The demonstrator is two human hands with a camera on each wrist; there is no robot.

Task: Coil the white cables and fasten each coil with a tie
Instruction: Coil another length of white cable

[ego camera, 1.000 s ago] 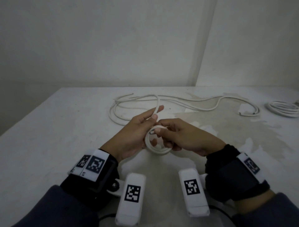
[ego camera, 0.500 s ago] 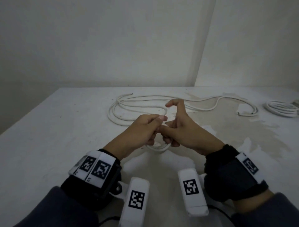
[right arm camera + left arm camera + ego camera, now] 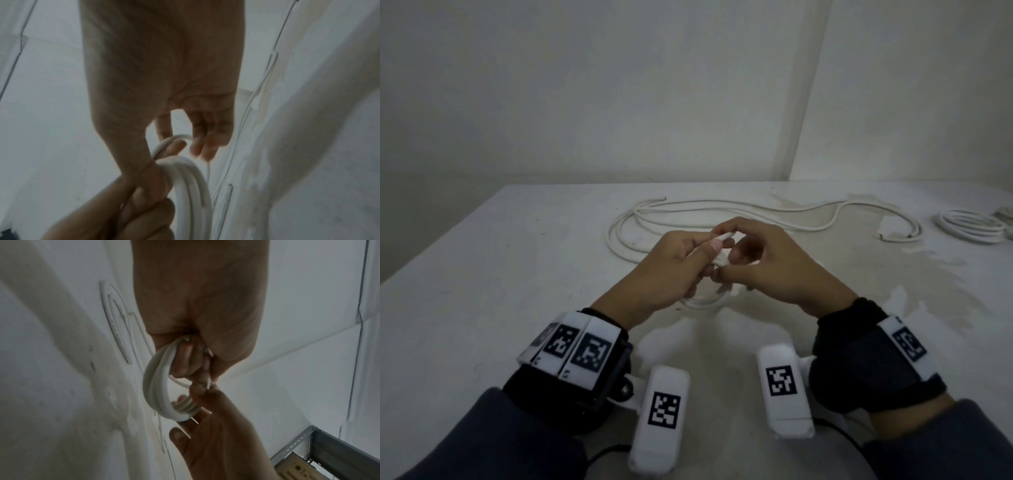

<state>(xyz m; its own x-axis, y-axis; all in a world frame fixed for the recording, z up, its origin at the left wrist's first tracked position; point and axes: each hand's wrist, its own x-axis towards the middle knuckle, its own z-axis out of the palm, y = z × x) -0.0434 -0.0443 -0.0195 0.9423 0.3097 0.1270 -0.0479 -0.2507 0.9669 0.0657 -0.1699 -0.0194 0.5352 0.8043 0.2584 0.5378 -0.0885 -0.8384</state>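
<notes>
right hand [image 3: 774, 263] lowered; coil [image 3: 702, 301] half hidden

Dim room: pale stained table [image 3: 482, 274] in a corner of bare white walls [image 3: 619, 85], grey metal shelving [image 3: 339, 449] nearby.

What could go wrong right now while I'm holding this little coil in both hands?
1. The small coil is several stacked loops gripped at one side by the left hand; if that grip eases, the loops may spring apart.
2. The right hand pinches only the cable's thin end; it could slip before it is secured.
3. The loose cable behind the hands on the table might get snagged.
</notes>
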